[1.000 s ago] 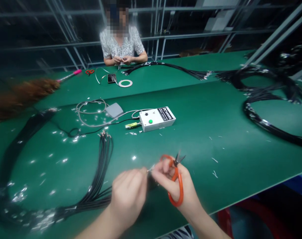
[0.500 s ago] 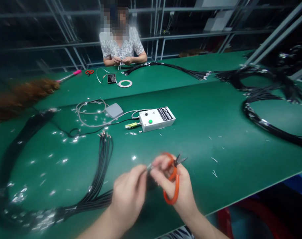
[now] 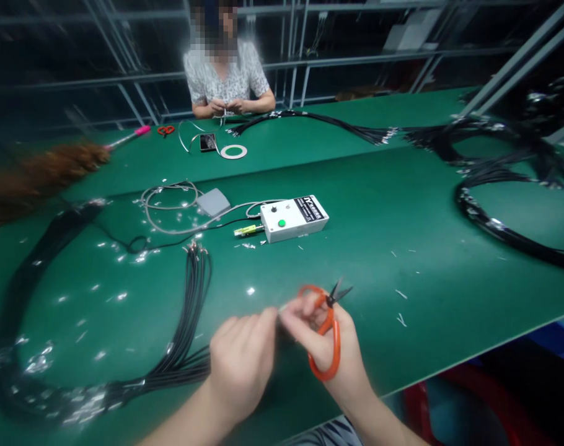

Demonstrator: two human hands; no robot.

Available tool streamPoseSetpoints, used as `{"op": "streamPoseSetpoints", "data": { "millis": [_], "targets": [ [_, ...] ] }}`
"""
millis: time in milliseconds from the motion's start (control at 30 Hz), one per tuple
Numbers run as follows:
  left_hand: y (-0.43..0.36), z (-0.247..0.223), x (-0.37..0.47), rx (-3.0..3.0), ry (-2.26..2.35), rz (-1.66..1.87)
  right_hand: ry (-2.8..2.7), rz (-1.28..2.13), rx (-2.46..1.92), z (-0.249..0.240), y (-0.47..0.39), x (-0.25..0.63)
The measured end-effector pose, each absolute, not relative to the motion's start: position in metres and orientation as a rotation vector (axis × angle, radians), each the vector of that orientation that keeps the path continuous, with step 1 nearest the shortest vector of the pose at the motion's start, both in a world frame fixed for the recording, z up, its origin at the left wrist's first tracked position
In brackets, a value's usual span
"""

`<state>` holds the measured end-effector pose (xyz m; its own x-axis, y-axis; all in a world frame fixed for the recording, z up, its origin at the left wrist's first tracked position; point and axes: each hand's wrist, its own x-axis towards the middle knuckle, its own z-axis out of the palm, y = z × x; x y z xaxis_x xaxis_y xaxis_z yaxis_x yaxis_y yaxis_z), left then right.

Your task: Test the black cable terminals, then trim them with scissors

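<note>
My left hand (image 3: 242, 359) is closed around the end of a black cable, one of a bundle of black cables (image 3: 180, 367) running in from the left. Orange-handled scissors (image 3: 333, 328) hang in my right hand (image 3: 319, 334), one loop round the fingers, blades apart and pointing away from me. My right thumb and fingertips pinch close against my left fingertips, at the cable's tip. Exactly what lies between them is too small and blurred to see. Another group of black cable ends (image 3: 196, 266) fans out to the left of my hands.
A white box with a green button (image 3: 294, 220) stands ahead, a grey pedal-like block (image 3: 214, 202) beside it. Coiled black cables (image 3: 500, 235) lie at right. Small white scraps (image 3: 401, 295) dot the green table (image 3: 379, 210). Across it, a person (image 3: 229, 80) handles a white strip.
My hands have drawn slightly closer together, and the left hand now covers more of the cable tip. The scissors have turned a little in my right hand, with blades still apart.
</note>
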<state>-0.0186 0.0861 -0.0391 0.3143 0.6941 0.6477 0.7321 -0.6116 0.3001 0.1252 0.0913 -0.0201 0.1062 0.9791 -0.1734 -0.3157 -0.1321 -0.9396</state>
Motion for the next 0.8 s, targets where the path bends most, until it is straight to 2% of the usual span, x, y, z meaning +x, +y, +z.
{"op": "streamPoseSetpoints", "data": {
  "millis": [133,300,433,533,700,800],
  "targets": [
    [0.086,-0.039,-0.016,-2.505,-1.457,-1.286,-0.798,1.367,-1.146,-0.019,0.088,0.125],
    [0.085,-0.038,-0.016,-2.738,-1.734,-1.584,-0.785,1.339,-1.142,-0.018,0.086,0.122],
    [0.084,-0.034,-0.020,-3.003,-1.691,-1.694,-0.733,1.380,-1.038,-0.021,0.087,0.118],
    [0.084,-0.033,-0.021,-2.972,-1.699,-1.681,-0.770,1.317,-1.057,-0.022,0.085,0.115],
    [0.085,-0.034,-0.019,-2.902,-2.050,-1.574,-0.968,1.064,-1.097,-0.030,0.080,0.113],
    [0.087,-0.029,-0.020,-2.897,-2.349,-1.703,-1.097,1.084,-1.120,-0.036,0.082,0.122]
  ]
}}
